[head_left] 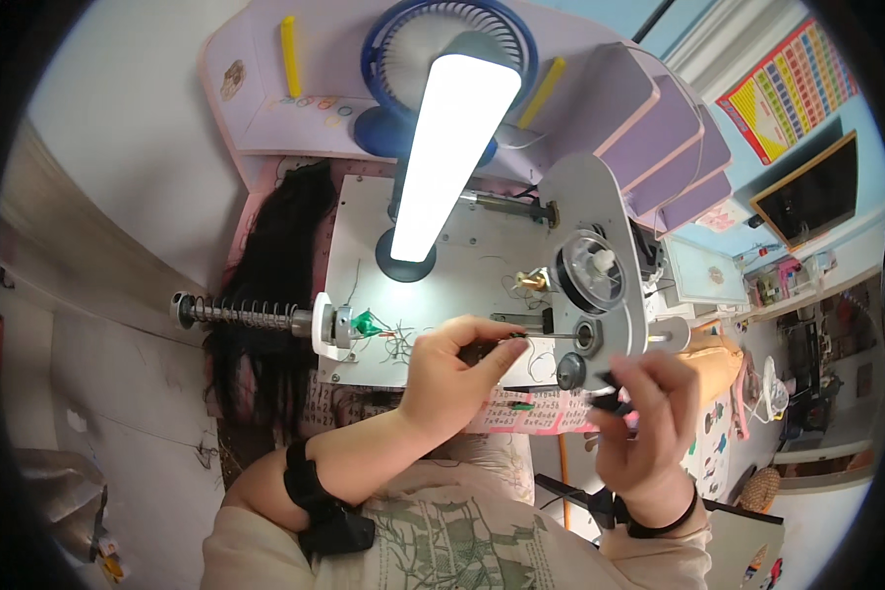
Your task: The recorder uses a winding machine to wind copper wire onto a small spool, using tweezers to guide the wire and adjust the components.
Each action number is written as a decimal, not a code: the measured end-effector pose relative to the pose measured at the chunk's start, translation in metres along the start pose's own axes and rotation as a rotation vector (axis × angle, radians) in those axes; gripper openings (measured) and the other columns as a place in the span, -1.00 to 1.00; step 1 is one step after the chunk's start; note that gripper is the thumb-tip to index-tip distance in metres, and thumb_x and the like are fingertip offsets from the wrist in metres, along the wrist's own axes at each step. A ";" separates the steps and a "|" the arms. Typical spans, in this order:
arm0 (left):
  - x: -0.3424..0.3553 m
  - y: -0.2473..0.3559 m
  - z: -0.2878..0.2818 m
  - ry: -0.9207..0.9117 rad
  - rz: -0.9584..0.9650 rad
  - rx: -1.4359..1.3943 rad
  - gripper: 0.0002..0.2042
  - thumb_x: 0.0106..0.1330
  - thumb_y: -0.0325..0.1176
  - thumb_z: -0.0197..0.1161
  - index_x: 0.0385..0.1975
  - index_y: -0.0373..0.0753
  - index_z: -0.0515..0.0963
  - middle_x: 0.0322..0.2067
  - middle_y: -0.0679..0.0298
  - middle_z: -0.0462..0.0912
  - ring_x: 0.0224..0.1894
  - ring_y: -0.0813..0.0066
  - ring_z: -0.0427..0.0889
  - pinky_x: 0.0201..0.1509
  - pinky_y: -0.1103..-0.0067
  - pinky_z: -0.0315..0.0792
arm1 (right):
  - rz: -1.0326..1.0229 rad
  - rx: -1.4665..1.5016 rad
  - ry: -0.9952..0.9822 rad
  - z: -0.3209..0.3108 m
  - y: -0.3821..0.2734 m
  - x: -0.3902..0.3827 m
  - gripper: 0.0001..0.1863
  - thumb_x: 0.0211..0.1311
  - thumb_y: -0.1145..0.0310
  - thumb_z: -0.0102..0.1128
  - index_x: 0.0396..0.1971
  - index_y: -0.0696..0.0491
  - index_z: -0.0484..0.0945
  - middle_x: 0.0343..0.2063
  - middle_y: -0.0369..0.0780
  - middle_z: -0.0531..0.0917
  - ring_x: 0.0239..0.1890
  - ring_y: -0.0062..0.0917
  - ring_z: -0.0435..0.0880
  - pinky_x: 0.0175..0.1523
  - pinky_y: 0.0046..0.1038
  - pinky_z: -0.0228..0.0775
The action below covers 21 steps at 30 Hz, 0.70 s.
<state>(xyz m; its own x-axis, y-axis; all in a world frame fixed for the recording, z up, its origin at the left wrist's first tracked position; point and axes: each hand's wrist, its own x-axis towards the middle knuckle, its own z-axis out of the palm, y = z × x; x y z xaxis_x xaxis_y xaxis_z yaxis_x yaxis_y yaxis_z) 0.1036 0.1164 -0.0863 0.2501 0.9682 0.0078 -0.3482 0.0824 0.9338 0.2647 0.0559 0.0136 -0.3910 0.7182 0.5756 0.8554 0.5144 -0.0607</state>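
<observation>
- A spring rod (241, 314) is lying level at the far left, ending in a white bracket (322, 326) with a green clip (367, 323) just beside it, so the wire path is running straight across to you.
- Your left hand (457, 369) is reaching over the white plate (364, 258), fingers pinched together on a thin pin (544, 336); you are holding it level, probably so its tip stays lined up with the hex nut (588, 335) it is pointing at.
- The lamp (452, 138) is hanging over the plate's middle, lighting the work directly, with a blue fan (395, 59) behind it.
- The grey upright panel (600, 211) is standing on the plate's right edge, carrying a dark spool (590, 272) above the nut and a black knob (571, 371) below, all facing your hands.
- Your right hand (647, 418) is sitting low beside the knob, fingers closed on a small black part (612, 385); what it is, you cannot tell from here.
- Lilac drawers (659, 128) are stacked at the right rear of the surface.
</observation>
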 end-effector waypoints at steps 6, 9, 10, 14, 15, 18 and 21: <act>-0.007 -0.003 -0.002 0.127 0.064 0.015 -0.91 0.22 -0.52 0.25 -0.33 -0.39 0.60 -0.50 0.42 0.57 -0.45 0.78 0.44 -0.37 0.78 0.33 | 0.067 0.183 -0.068 0.023 0.000 -0.063 -0.53 -0.07 0.38 0.35 -0.08 0.15 0.52 -0.28 -0.15 0.50 -0.35 -0.36 0.53 -0.36 -0.41 0.39; -0.005 0.008 0.003 0.142 0.007 0.115 -0.90 0.21 -0.51 0.27 -0.34 -0.41 0.60 -0.46 0.39 0.60 -0.43 0.75 0.48 -0.32 0.77 0.36 | 0.188 0.315 -0.072 0.038 0.002 -0.081 -0.56 -0.05 0.39 0.34 -0.09 0.13 0.52 -0.27 -0.13 0.50 -0.34 -0.32 0.54 -0.34 -0.38 0.42; -0.004 0.008 0.003 0.138 -0.001 0.124 -0.90 0.21 -0.51 0.27 -0.34 -0.41 0.60 -0.46 0.39 0.60 -0.43 0.75 0.48 -0.32 0.77 0.36 | 0.199 0.321 -0.069 0.043 0.004 -0.087 -0.56 -0.05 0.39 0.34 -0.09 0.13 0.52 -0.27 -0.13 0.50 -0.34 -0.32 0.54 -0.34 -0.38 0.42; -0.003 0.013 -0.005 0.122 0.030 0.246 -0.89 0.20 -0.50 0.29 -0.33 -0.42 0.60 -0.42 0.34 0.63 -0.38 0.75 0.51 -0.27 0.77 0.39 | 0.426 0.451 -0.162 0.062 0.017 -0.114 -0.59 -0.02 0.42 0.32 -0.09 0.09 0.51 -0.22 -0.09 0.50 -0.30 -0.24 0.55 -0.27 -0.35 0.46; -0.002 0.015 -0.006 0.110 0.049 0.288 -0.89 0.20 -0.50 0.29 -0.34 -0.41 0.60 -0.43 0.35 0.62 -0.40 0.75 0.49 -0.29 0.77 0.37 | 0.443 0.473 -0.170 0.071 0.023 -0.123 -0.59 -0.02 0.38 0.33 -0.10 0.10 0.51 -0.22 -0.10 0.50 -0.29 -0.25 0.56 -0.25 -0.35 0.47; -0.003 0.026 -0.007 0.096 0.049 0.363 -0.89 0.20 -0.48 0.29 -0.37 -0.40 0.59 -0.47 0.39 0.59 -0.44 0.78 0.46 -0.35 0.78 0.32 | 0.489 0.437 -0.240 0.092 0.034 -0.146 -0.54 -0.14 0.37 0.37 -0.13 0.09 0.52 -0.23 -0.15 0.51 -0.27 -0.28 0.56 -0.23 -0.35 0.48; -0.002 0.028 -0.002 0.121 0.078 0.424 -0.90 0.16 -0.49 0.28 -0.46 -0.39 0.54 -0.57 0.40 0.55 -0.54 0.79 0.40 -0.47 0.77 0.27 | 0.190 0.111 -0.310 0.127 0.052 -0.176 -0.51 -0.36 0.46 0.25 -0.21 0.02 0.57 -0.29 -0.24 0.53 -0.28 -0.33 0.56 -0.27 -0.36 0.47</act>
<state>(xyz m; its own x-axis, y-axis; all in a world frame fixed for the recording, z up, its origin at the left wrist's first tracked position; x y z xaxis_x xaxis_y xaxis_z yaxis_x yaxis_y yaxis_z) 0.0919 0.1174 -0.0611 0.1215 0.9904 0.0658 0.0457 -0.0718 0.9964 0.3345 0.0157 -0.1946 -0.3278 0.9046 0.2725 0.8872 0.3939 -0.2403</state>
